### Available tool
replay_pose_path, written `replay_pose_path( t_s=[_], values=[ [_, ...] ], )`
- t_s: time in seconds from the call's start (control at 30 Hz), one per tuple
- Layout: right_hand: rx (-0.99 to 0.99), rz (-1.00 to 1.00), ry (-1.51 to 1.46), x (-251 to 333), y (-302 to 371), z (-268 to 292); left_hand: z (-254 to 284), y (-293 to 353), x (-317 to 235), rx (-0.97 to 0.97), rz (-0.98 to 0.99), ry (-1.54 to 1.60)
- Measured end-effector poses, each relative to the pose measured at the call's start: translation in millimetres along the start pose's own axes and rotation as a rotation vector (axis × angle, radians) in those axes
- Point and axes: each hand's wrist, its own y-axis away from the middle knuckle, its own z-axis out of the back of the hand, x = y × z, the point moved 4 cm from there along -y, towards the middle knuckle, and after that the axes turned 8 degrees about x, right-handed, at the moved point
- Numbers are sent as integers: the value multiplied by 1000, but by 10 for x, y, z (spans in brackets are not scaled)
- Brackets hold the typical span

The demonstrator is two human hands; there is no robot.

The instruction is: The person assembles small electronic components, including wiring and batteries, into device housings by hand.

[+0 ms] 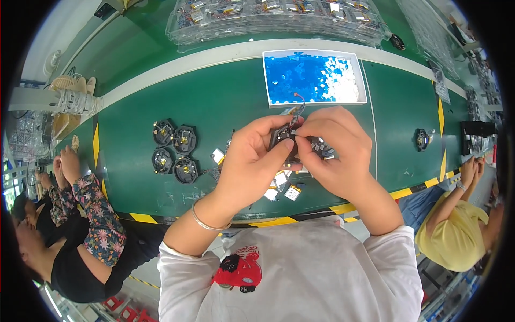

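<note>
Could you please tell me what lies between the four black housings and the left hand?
In the head view, a pale battery and thin wires lie between the housings and the left hand.

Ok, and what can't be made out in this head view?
- Black housing's underside: hidden by the left hand holding it.
- Whether the right hand pinches a part or only touches the housing: details too small, partly covered by that hand.
- Silver cells below the hands: partly covered, so uncountable.
- Clear trays: far side cut off by the upper edge.
</note>
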Motion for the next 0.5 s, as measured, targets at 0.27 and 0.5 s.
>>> replay_pose_path(
  t_s=[0.27, 0.5],
  values=[
    [-20, 81, 20, -19, -13, -42, 3, 16, 30, -36, -78, -18],
    [-53, 195, -44, -58, -3, -91, 49, 18, -18, -78, -23, 66]
  ],
)
